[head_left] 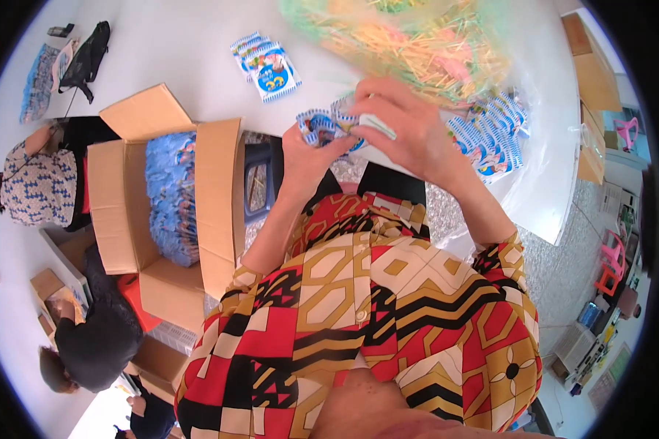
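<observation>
Close in front of my body, over the table's near edge, both hands work on a small blue-and-white striped packet [316,126]. My left hand [304,157] pinches its lower side between thumb and fingers. My right hand [410,132] is closed at the packet's other side, its fingers bent and slightly blurred. A pale flat strip [377,126] shows by the right fingers; what it is I cannot make out. Several matching packets [490,135] are heaped on the table to the right of my right hand. A few more packets [272,71] overlap further off, left of centre.
A clear plastic bag [417,44] full of thin yellow, orange and pink sticks lies at the far side of the white table [198,44]. To my left stands an open cardboard box [220,183] holding blue packages [172,197]. Other people [99,336] are at the left.
</observation>
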`<state>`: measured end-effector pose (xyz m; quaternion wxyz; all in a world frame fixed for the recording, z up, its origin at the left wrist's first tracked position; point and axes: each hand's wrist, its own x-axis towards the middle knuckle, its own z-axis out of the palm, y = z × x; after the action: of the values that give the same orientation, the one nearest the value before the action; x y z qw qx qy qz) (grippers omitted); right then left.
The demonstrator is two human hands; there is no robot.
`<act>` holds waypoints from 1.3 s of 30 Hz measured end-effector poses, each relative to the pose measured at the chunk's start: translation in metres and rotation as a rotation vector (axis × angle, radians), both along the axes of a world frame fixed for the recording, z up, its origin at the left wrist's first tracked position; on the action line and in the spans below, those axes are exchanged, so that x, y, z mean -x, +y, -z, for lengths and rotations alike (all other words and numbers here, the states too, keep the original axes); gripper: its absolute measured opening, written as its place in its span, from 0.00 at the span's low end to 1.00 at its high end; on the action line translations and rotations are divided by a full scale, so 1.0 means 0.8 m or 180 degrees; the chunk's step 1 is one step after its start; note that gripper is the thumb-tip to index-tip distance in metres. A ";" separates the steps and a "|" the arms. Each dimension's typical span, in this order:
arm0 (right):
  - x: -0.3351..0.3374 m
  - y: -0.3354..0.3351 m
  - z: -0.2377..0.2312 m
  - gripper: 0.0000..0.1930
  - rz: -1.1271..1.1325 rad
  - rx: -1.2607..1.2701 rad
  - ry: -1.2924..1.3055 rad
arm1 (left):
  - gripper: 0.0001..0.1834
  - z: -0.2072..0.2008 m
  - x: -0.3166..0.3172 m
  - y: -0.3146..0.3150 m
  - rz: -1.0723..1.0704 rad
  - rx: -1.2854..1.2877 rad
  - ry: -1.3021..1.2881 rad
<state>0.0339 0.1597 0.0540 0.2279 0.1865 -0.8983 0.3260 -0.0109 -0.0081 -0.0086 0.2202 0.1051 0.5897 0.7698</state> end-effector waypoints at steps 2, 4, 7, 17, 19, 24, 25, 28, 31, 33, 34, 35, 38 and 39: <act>0.003 -0.003 -0.005 0.11 -0.0131 -0.0027 0.0032 | 0.10 0.002 0.002 -0.002 -0.0077 0.0191 0.0050; 0.006 -0.005 -0.007 0.09 -0.0334 0.0048 -0.0079 | 0.10 0.012 0.003 -0.003 -0.0088 0.0184 0.0033; 0.007 -0.005 -0.016 0.08 -0.0514 -0.0198 -0.0704 | 0.10 0.004 0.000 -0.002 -0.0070 0.0046 -0.0040; 0.127 0.110 0.000 0.06 0.0974 0.1180 -0.0833 | 0.22 0.005 0.014 -0.011 0.0074 -0.0434 -0.0337; 0.163 0.144 0.026 0.07 0.1079 0.1150 -0.0733 | 0.22 0.011 0.019 -0.011 0.0073 -0.0467 -0.0522; 0.243 0.161 0.071 0.09 0.0657 -0.0259 -0.0525 | 0.19 0.010 0.021 -0.008 -0.0050 -0.0477 -0.0566; 0.262 0.156 0.083 0.09 0.0631 -0.0232 -0.0530 | 0.19 0.011 0.022 -0.009 -0.0062 -0.0481 -0.0591; 0.316 0.166 0.102 0.09 0.1012 -0.0880 -0.0009 | 0.19 0.009 0.025 -0.011 -0.0126 -0.0545 -0.0550; 0.373 0.227 0.110 0.09 0.1212 -0.1131 0.0926 | 0.22 0.015 0.029 -0.010 0.0026 -0.0449 -0.0580; 0.392 0.242 0.111 0.20 0.1593 -0.1255 0.1340 | 0.21 0.009 0.031 -0.003 0.0000 -0.0536 -0.0572; 0.388 0.232 0.109 0.20 0.1540 -0.1228 0.1328 | 0.20 0.010 0.032 -0.005 -0.0132 -0.0602 -0.0573; 0.372 0.166 0.076 0.13 0.1107 -0.0715 0.0238 | 0.20 0.016 0.033 -0.024 -0.0374 -0.0556 -0.0574; 0.325 0.159 0.054 0.09 0.0857 -0.0545 -0.0608 | 0.20 0.016 0.029 -0.021 -0.0272 -0.0531 -0.0633; 0.319 0.162 0.061 0.09 0.0827 -0.0745 -0.0376 | 0.20 0.017 0.028 -0.018 -0.0183 -0.0525 -0.0638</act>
<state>-0.2212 0.2890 0.0056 0.1916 0.0747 -0.9585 0.1974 -0.0332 -0.0225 -0.0220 0.2465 0.0283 0.5023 0.8283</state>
